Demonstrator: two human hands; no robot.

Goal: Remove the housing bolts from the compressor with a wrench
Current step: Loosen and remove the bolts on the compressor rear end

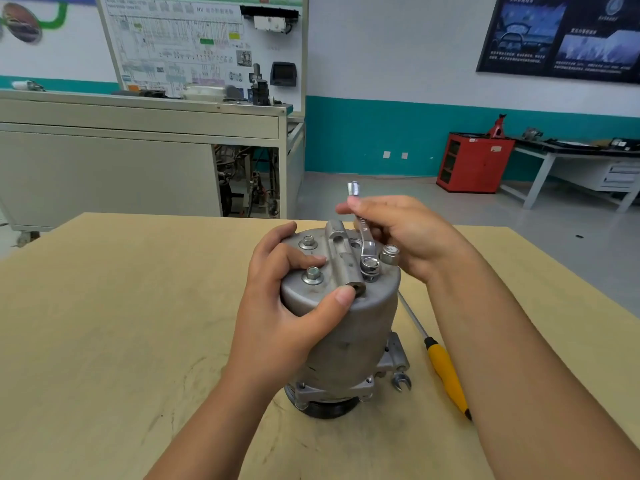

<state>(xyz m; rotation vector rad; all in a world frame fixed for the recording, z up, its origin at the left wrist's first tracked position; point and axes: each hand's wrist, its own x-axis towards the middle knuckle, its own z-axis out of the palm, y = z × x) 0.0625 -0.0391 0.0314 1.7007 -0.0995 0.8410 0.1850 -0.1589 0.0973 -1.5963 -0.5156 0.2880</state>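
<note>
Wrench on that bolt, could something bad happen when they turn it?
Possibly. The wrench rises steeply from the bolt, pinched in the right hand, so it might slip off and knock knuckles. The compressor stands on end, steadied only by the left hand; a hard pull could tip it.

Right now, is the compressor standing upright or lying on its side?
Upright. The compressor stands on its pulley end on the table, its bolted end faces up, and the left hand holds its top.
</note>
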